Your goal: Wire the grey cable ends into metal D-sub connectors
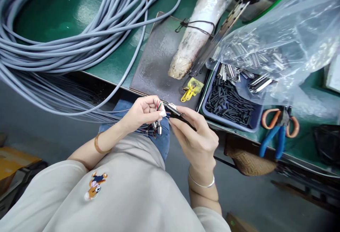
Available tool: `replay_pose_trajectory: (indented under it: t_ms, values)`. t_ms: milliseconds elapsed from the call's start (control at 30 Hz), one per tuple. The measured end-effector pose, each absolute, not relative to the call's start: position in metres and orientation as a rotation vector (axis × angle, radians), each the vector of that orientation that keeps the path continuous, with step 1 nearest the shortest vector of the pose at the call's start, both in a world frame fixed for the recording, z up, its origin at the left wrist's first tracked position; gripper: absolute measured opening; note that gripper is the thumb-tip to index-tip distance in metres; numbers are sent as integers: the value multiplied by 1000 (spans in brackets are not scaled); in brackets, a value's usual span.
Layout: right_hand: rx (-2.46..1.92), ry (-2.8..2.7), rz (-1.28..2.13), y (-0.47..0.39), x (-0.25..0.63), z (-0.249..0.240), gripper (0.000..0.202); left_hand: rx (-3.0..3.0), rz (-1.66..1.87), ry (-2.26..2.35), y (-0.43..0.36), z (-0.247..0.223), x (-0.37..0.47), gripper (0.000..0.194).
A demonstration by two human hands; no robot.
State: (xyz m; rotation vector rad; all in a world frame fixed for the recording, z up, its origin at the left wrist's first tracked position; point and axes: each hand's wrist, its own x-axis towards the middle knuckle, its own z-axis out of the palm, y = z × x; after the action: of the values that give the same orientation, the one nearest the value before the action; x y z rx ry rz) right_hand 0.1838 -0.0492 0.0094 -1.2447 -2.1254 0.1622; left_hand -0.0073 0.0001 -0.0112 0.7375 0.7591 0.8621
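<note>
Left of the blue tray [231, 117], near its edge closest to the person, the left hand [138, 113] has its thumb and fingers pinched together on a bunch of thin coloured wires [158, 105], with a small white piece [162, 112] at the fingertips. Between that hand and the tray, the right hand [199, 134] has a finger against the end of a narrow toothed connector [173, 109]; its thumb is just below, and whether it presses the connector too I cannot tell. The connector is next to the wires, left of the tray. Black tubes [228, 102] fill the tray, and a clear plastic bag [281, 44] of metal connectors lies partly over its far right side. Right of the tray sit the pliers [281, 129]; just left of it are a yellow-handled item [190, 92] and a dark plate [162, 55], with grey cables [79, 47] well to its left
</note>
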Motion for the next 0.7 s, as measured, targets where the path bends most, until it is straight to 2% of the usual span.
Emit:
replay_pose_trajectory:
  t_ms: [133,300,533,700]
  values:
    - [-1252,-1879,109,-47,179,11,29,746,909,796,-1,-9,-2,36]
    - [-1297,-1548,202,-43,172,10,11,709,966,828,0,-4,5,35]
    - [-1338,-1476,399,-34,167,-4,5,801,1081,902,4,6,12,21]
    - [-1340,-1499,414,-28,169,-7,4,834,1092,934,12,12,18,20]
